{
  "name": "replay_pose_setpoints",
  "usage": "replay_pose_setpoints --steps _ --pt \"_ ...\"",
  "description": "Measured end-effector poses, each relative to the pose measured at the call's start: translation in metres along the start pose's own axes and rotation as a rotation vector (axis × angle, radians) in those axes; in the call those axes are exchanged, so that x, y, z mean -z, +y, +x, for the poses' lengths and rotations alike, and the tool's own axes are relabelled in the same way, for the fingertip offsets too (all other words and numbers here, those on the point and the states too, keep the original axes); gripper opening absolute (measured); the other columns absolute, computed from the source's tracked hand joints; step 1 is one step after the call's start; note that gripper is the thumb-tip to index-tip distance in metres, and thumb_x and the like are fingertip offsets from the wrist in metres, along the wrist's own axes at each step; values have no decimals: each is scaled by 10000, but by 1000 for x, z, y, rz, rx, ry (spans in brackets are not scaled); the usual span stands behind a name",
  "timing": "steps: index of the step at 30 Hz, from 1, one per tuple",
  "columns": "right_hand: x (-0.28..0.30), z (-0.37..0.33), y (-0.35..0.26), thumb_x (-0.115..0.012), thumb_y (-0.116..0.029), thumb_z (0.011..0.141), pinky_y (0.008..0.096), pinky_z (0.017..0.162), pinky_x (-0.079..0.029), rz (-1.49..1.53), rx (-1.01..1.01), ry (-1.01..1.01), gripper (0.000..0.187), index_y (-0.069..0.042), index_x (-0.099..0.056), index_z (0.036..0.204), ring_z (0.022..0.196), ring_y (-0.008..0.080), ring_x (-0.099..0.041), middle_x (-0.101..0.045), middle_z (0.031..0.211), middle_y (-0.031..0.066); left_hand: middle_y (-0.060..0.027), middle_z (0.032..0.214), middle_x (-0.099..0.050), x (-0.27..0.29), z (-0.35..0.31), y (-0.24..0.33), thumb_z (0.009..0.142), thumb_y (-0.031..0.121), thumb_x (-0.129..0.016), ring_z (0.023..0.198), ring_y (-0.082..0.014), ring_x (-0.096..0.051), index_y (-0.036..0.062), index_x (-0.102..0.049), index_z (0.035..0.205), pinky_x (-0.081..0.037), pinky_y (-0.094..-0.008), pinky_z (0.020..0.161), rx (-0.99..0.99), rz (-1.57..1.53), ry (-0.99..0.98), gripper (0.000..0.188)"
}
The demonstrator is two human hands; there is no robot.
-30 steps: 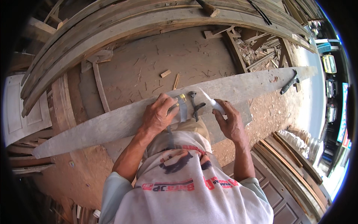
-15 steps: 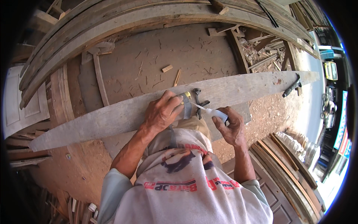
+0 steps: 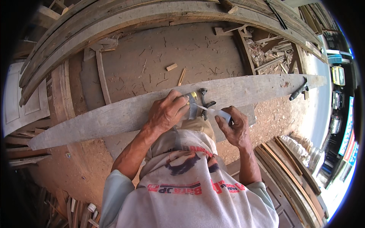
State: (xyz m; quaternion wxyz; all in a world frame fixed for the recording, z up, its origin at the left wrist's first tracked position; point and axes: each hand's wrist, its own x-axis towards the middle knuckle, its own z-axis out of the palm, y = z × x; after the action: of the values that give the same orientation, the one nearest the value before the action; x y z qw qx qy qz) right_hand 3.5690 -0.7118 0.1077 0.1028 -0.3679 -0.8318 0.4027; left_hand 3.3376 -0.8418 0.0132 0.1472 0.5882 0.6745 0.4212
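A long pale wooden board [image 3: 125, 110] lies across in front of me. Over its middle my left hand [image 3: 168, 109] is closed round a grey piece with a yellow end [image 3: 192, 104]; its exact kind is not clear. My right hand [image 3: 235, 127] grips a white squeeze bottle [image 3: 220, 114], tilted with its thin nozzle toward the grey piece. Whether the tip touches it, or any liquid comes out, I cannot tell. Close to the nozzle, a black knobbed fitting [image 3: 205, 99] rests on the board.
Another dark tool [image 3: 299, 90] sits on the board's right end. Long planks [image 3: 152, 13] rest on supports beyond it. Stacked boards [image 3: 291, 171] lean at the lower right, a white panelled door [image 3: 23, 98] at the left. Offcuts and twigs litter the ground.
The view has shifted slightly. Both hands keep their grips, and the nozzle stays pointed at the grey piece, which seems turned a little.
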Motion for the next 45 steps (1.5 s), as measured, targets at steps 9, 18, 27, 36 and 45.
replay_pose_setpoints --steps 9,18,27,36,45 --pt "2 5 -3 -827 -129 924 340 612 -500 -14 37 -6 208 -4 -715 1047 679 194 -641 -684 849 113 -40 1047 -653 0 -1 -2 883 159 -822 816 -269 -746 99 -691 1104 -644 -396 655 -7 9 -13 264" --pt "2 5 -8 -828 -99 921 343 608 -498 10 64 -6 200 10 -711 1042 674 200 -643 -687 866 122 -40 1051 -653 2 0 -1 889 162 -822 826 -268 -750 97 -699 1101 -648 -394 661 -2 10 -35 254" --pt "1 5 -6 -833 -106 918 334 591 -485 -5 48 5 221 19 -711 1053 669 174 -627 -686 857 113 -43 1054 -656 1 1 -2 896 164 -815 833 -279 -750 98 -695 1103 -647 -405 668 -3 -2 -42 249" --pt "-13 -5 37 -758 -234 1026 304 851 -518 791 -183 149 279 -20 -684 1188 932 127 -665 -749 1029 46 -125 1056 -667 6 1 -3 842 23 -846 864 -327 -729 39 -659 1103 -607 -419 685 8 -77 -12 322" --pt "-39 22 74 -808 -38 903 372 936 -527 145 -154 613 264 -42 -723 1153 1062 246 -657 -702 1122 109 -178 1061 -674 8 -8 -6 849 -60 -787 942 -379 -701 29 -649 1131 -579 -459 794 25 -155 52 326"
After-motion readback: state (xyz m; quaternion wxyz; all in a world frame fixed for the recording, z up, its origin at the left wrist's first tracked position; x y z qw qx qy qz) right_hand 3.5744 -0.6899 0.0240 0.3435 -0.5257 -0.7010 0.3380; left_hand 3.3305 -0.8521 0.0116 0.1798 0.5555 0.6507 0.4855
